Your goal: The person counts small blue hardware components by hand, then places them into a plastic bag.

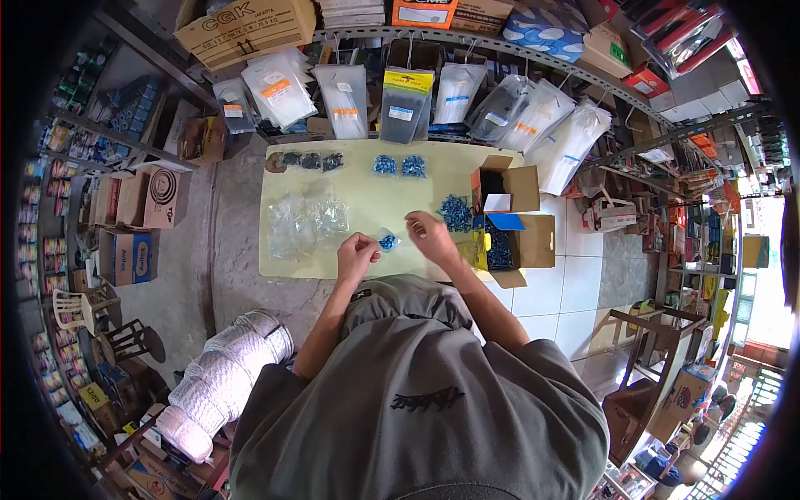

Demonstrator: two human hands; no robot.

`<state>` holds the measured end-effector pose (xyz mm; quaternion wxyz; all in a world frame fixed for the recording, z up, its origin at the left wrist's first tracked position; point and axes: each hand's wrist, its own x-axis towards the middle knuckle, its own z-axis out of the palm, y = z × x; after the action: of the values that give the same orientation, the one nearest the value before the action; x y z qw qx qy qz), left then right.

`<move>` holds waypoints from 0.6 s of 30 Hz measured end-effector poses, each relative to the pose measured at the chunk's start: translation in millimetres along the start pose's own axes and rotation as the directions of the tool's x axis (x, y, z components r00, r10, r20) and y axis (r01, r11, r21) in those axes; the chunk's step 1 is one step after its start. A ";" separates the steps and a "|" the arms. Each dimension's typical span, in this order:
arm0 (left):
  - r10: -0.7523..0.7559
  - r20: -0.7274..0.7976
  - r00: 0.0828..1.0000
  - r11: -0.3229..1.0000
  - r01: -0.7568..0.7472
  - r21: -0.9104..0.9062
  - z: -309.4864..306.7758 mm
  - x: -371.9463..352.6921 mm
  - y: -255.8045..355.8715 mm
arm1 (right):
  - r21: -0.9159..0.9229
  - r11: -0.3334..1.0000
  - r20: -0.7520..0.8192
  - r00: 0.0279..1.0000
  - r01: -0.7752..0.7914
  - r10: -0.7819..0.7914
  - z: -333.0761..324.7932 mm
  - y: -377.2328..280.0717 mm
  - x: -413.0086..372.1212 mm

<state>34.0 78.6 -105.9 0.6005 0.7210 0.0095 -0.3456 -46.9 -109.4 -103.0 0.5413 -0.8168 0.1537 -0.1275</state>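
My left hand (358, 255) pinches the edge of a small clear plastic bag (388, 242) that has some small blue screw-like pieces in it. Just right of the bag, my right hand (430, 237) hovers over the table with its fingers curled together; anything between them is too small to make out. Beyond that hand lies a loose pile of the blue pieces (455, 213). An open cardboard box (533, 242) at the table's right edge holds more of them. Flat clear plastic bags (308, 221) are spread on the left side of the pale table (379, 196).
Two filled bags of blue pieces (400, 166) lie at the table's back, with bags of dark pieces (312, 161) to their left. Another open box (521, 187) stands back right. Packs of cable ties (407, 104) hang behind. A wrapped white roll (225, 379) lies on the floor at left.
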 end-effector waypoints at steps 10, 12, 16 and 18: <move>0.017 0.003 1.000 0.999 -0.017 -0.028 0.9 -1.9 -3.3 | -0.791 0.609 0.098 0.994 0.055 0.038 -12.0 93.5 23.2; 0.020 -0.003 1.000 0.999 -0.020 -0.038 -1.7 -3.2 -4.7 | -0.834 0.549 0.119 0.989 0.051 0.089 -8.0 97.3 24.5; 0.023 -0.005 1.000 0.999 -0.023 -0.046 -4.2 -1.7 -9.8 | -0.827 0.558 0.141 0.987 0.071 0.082 -7.5 89.5 24.3; 0.025 -0.015 1.000 0.999 -0.025 -0.034 -4.7 -0.7 -9.0 | -0.621 0.784 0.061 0.998 0.020 0.023 -5.9 72.1 25.2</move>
<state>31.9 85.6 -113.1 0.6168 0.7132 0.0105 -0.3327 -34.0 -150.6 -166.3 0.2475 -0.9529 0.1698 -0.0428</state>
